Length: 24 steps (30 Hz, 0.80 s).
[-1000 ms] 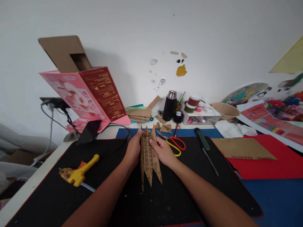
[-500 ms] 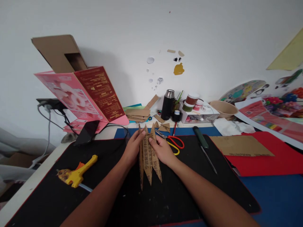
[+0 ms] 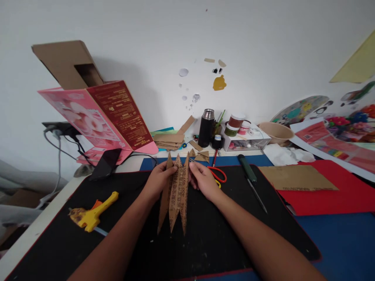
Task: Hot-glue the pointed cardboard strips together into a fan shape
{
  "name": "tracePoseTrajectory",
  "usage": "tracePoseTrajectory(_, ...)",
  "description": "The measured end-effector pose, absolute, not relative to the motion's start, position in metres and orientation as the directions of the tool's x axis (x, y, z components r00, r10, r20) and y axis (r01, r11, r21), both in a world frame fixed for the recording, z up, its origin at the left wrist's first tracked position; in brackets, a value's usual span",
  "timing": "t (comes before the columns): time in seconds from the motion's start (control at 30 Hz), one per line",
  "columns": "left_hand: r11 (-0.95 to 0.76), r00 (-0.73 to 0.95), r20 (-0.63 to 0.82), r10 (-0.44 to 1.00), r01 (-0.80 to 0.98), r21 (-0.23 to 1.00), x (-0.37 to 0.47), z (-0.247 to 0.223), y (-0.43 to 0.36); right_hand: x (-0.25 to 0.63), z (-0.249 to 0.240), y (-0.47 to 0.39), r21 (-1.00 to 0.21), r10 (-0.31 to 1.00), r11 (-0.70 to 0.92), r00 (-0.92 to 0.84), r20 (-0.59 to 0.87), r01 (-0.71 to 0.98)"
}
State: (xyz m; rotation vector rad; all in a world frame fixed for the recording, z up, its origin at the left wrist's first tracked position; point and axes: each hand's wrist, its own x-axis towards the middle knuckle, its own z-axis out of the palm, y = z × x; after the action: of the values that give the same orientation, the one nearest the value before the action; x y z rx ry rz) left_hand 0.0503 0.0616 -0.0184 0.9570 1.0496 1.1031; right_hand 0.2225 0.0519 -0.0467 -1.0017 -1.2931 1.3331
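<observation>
Between my two hands is a brown cardboard piece (image 3: 176, 195) made of several long panels with pointed ends and printed black characters. Its panels stand at angles to each other, like folds. My left hand (image 3: 160, 177) is closed on its left side, with the thumb lying over the front. At the right edge my right hand (image 3: 203, 178) pinches the panel, the fingers partly hidden behind it. Scissors (image 3: 218, 174) with red and yellow handles lie just beyond my right hand, partly covered by it.
On the black mat (image 3: 228, 242) lie a yellow glue gun (image 3: 93, 214) at left and a green-handled knife (image 3: 249, 171) at right. A phone (image 3: 105, 164), a pink box (image 3: 84, 121), a black flask (image 3: 206, 128) and a cardboard sheet (image 3: 299, 178) surround the mat.
The cardboard piece has turned and shifted a little left, its left panel now angled outward. My right hand has moved from over its front to its right edge.
</observation>
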Motion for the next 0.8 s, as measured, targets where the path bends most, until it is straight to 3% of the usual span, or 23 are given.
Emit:
tracePoseTrajectory(0.23, 0.166, 0.187, -0.139, 0.972, -0.136, 0.977, 0.049, -0.018, 0.061, 0.225, -0.043, 0.053, -0.97, 0.968, -0.056, -0.251, 0.006, -0.237)
tracePoseTrajectory(0.43, 0.047, 0.142, -0.049, 0.989, 0.021, 0.999, 0.055, -0.02, 0.057, 0.224, -0.045, 0.052, -0.97, 0.958, -0.072, -0.287, -0.003, -0.23)
tracePoseTrajectory(0.63, -0.126, -0.003, 0.13, 0.992, 0.221, 0.967, 0.067, -0.02, 0.049, 0.218, -0.052, 0.05, -0.978, 0.96, -0.092, -0.277, -0.037, -0.187)
tracePoseTrajectory(0.7, -0.134, -0.01, 0.139, 0.99, 0.211, 0.968, 0.068, -0.021, 0.048, 0.216, -0.054, 0.05, -0.978, 0.963, -0.083, -0.268, -0.029, -0.192)
tracePoseTrajectory(0.8, -0.042, 0.011, 0.041, 0.999, 0.074, 0.996, 0.066, -0.023, 0.051, 0.215, -0.056, 0.05, -0.981, 0.973, -0.072, -0.229, -0.029, -0.181)
